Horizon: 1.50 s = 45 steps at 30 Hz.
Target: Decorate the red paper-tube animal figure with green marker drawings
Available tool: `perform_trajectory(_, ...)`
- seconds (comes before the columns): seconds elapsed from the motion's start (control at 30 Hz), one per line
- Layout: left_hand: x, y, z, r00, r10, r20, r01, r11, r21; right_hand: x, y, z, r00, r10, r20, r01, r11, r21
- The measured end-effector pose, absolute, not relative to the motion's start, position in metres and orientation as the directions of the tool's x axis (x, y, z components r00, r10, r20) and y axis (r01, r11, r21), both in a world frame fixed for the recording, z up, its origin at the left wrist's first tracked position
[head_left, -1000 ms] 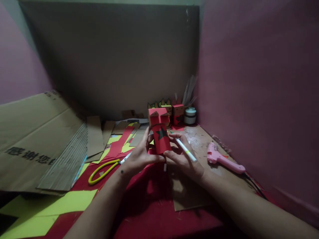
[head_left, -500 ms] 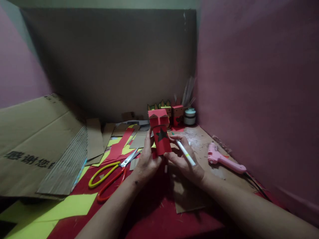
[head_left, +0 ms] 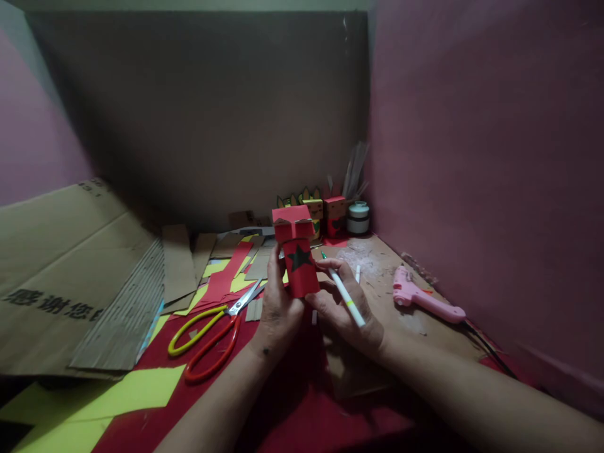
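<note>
A red paper figure, with a boxy head and a dark star on its round body, is held up over the middle of the table. My left hand is wrapped round its left side and lower part. On the other side my right hand touches the figure's lower right edge with its fingertips and also grips a white marker with a green tip, which points up and left. Scissors with one yellow and one red handle lie to the left of my left hand.
Cardboard and yellow paper cover the left. A pink glue gun lies at the right. Small paper figures and a lidded jar stand at the back. A red paper strip lies beyond the scissors.
The red figure has shifted slightly left with my left hand. My right hand and the marker have also moved a little left. Both hands keep their hold.
</note>
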State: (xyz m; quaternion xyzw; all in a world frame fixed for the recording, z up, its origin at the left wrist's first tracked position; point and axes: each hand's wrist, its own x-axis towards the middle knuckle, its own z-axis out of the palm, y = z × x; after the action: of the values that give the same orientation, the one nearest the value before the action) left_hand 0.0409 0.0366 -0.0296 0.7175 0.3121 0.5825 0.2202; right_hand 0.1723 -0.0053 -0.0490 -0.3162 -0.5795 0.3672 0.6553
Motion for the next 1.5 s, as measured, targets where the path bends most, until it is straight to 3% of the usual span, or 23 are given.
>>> perform_trajectory(0.33,0.043,0.022,-0.018,0.103,0.816,0.568,0.062,-0.575,0.816,0.176,-0.014,-0.046,0.029,0.778,0.628,-0.08,0.628,-0.774)
perform_trajectory(0.5,0.044,0.015,-0.009,0.046,0.855,0.517,-0.013,-0.517,0.856,0.181,-0.021,-0.035,0.187,0.631,0.753,0.15,0.739,-0.657)
perform_trajectory(0.6,0.042,0.014,-0.007,0.043,0.821,0.569,0.052,-0.571,0.82,0.183,-0.032,-0.027,0.142,0.543,0.827,0.254,0.788,-0.561)
perform_trajectory(0.67,0.041,0.013,-0.006,0.059,0.817,0.573,0.072,-0.576,0.814,0.182,-0.04,-0.021,0.146,0.554,0.819,0.277,0.772,-0.572)
perform_trajectory(0.97,0.041,0.011,-0.01,0.049,0.813,0.58,0.015,-0.581,0.814,0.17,-0.049,-0.009,0.177,0.737,0.652,-0.008,0.664,-0.748)
perform_trajectory(1.1,0.039,0.008,-0.015,0.058,0.853,0.519,0.003,-0.52,0.854,0.169,-0.047,-0.012,0.199,0.789,0.581,-0.106,0.607,-0.788)
perform_trajectory(1.33,0.041,0.007,-0.02,0.122,0.877,0.464,-0.13,-0.449,0.884,0.165,-0.048,-0.015,0.224,0.806,0.548,-0.158,0.585,-0.796)
perform_trajectory(1.5,0.04,0.008,-0.018,0.058,0.864,0.501,0.01,-0.502,0.865,0.165,-0.045,-0.021,0.187,0.803,0.566,-0.127,0.591,-0.797)
